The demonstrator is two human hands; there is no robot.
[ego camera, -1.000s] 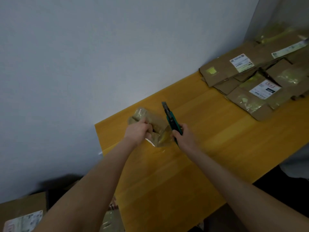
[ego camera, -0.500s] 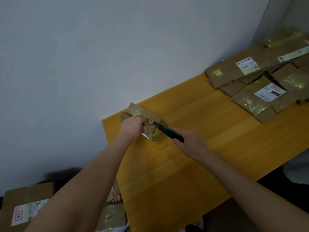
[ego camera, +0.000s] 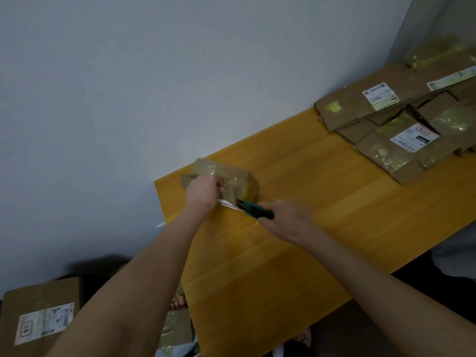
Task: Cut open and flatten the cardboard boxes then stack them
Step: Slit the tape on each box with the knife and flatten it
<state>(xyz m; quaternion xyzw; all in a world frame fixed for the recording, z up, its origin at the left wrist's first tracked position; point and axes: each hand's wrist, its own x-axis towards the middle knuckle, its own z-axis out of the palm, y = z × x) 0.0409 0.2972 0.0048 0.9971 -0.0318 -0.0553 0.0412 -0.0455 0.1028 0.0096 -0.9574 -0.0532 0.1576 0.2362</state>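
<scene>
On yellow table (ego camera: pixel 322 240) by the wall: small taped box (ego camera: pixel 233 176), gripped in curled left hand (ego camera: pixel 203 193); right hand (ego camera: pixel 286 219) clasping green knife (ego camera: pixel 255 209) at its near edge. Likely light, crushable, tape-slick; hold across top.

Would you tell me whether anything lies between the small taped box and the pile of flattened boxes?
Nothing visible: bare table separates the small taped box, gripped by the left hand, from the flattened pile; the right hand holds the cutter.
</scene>
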